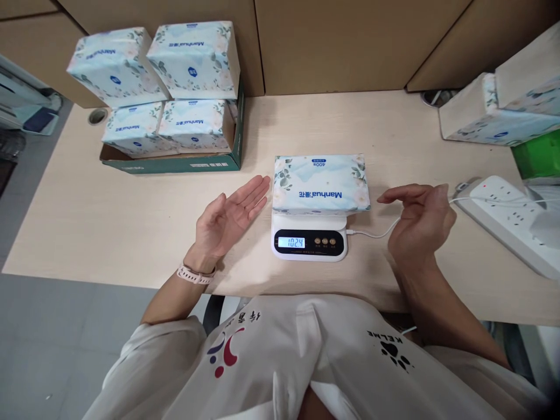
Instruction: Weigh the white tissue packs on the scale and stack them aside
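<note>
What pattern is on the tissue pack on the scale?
The pack: pale blue and white, leafy floral print, blue lettering; best in head view.

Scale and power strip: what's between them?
In the head view, the right hand and a white cable show between the scale and the power strip.

An office, apparently; partition panels [341,49] stand behind the desk [306,125]. A power strip [507,219] lies on the desk's right.
</note>
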`<state>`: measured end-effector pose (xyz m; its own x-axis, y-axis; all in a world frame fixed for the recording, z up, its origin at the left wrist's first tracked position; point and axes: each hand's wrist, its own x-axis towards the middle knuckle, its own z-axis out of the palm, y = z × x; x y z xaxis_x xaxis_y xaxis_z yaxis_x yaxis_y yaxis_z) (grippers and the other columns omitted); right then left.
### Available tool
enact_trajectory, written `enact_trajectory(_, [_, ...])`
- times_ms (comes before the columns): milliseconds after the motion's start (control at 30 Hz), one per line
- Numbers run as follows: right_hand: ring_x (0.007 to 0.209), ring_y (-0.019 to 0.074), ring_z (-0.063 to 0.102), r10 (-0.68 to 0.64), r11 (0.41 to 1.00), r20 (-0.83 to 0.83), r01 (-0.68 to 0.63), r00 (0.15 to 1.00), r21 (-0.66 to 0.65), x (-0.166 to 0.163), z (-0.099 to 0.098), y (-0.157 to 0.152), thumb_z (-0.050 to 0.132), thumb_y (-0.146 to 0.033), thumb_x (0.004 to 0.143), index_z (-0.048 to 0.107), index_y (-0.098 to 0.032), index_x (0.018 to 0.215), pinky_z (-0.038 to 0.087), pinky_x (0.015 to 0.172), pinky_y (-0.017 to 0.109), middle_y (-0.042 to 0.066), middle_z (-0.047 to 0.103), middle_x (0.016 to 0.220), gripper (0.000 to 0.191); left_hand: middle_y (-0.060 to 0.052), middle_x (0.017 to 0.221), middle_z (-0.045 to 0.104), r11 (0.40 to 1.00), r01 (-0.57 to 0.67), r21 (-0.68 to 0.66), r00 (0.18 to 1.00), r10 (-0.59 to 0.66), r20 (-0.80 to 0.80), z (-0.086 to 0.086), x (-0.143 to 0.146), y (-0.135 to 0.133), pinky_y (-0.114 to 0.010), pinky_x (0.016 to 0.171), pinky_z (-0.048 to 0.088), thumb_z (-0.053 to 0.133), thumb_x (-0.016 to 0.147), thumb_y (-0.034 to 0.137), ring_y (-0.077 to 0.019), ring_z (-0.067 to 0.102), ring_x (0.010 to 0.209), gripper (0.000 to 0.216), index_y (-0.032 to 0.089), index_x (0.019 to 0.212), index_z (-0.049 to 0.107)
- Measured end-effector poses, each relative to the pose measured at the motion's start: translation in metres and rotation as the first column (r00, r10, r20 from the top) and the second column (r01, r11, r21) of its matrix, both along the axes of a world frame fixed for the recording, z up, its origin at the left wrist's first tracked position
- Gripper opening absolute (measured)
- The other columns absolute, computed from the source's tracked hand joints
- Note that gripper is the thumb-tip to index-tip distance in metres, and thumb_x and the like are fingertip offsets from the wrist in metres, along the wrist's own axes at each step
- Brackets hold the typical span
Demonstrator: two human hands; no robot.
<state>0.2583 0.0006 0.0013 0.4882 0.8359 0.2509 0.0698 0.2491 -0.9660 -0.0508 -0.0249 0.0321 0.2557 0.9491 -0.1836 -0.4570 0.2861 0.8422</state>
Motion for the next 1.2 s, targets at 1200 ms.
enact_trajectory(1200, [0.076, 0.0216, 0.070, 0.030, 0.994, 0.158, -0.012, 0.987, -0.112, 0.0028, -0.0012, -0.0005, 0.031, -0.066, 0.104, 0.077, -0.019, 0.065, 0.054, 0.093, 0.046, 0.008, 0.077, 0.070, 0.076, -0.002, 0.172, 0.045, 0.997, 0.042, 0.066, 0.999, -0.039, -0.035, -0.0057, -0.0032, -0.0019, -0.044, 0.142, 0.017, 0.062, 0.095, 0.062, -0.0281, 0.016, 0.171, 0.060, 0.024, 0.141, 0.072])
